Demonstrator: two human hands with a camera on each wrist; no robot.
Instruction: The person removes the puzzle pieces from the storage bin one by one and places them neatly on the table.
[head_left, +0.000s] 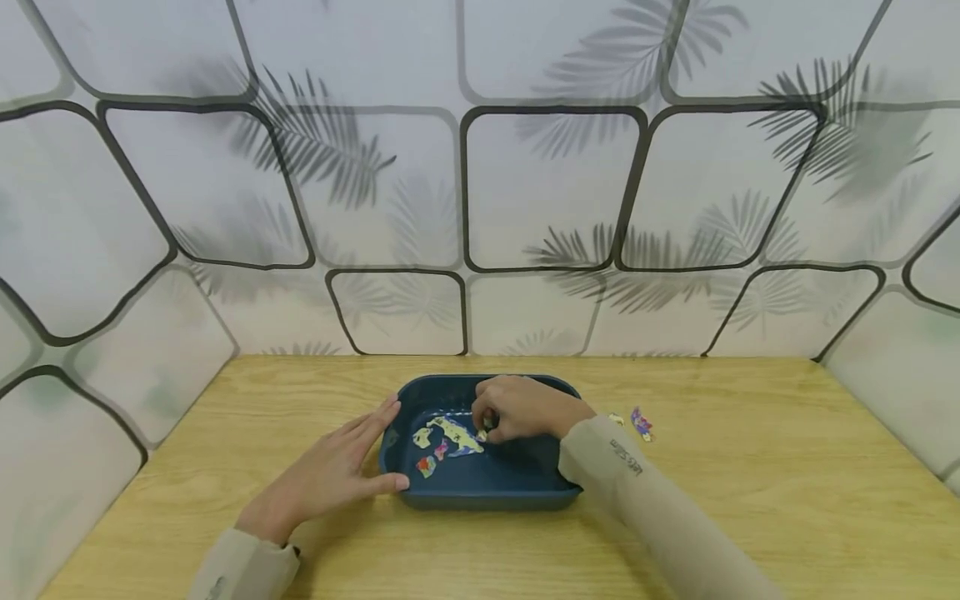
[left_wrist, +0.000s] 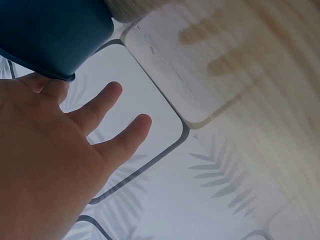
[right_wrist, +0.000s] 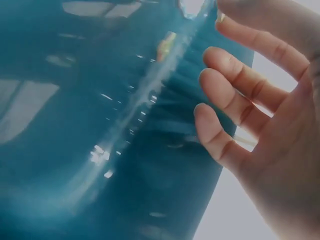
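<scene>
Thin patterned scraps lay in blue basin; probably light, limp, easily torn, slippery if wet; loose edges suited gentle fingertip pinch. Right hand, fingers curled, pinched small scrap. Left hand, fingers spread, touched basin's left rim.

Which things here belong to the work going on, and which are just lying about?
Seemingly in use:
dark blue rounded rectangular basin
multicoloured irregular flat scraps inside it

Just there:
similar scraps right of the basin, untouched, perhaps wanted later
yellowish wood-grain table
white leaf-patterned backdrop
</scene>
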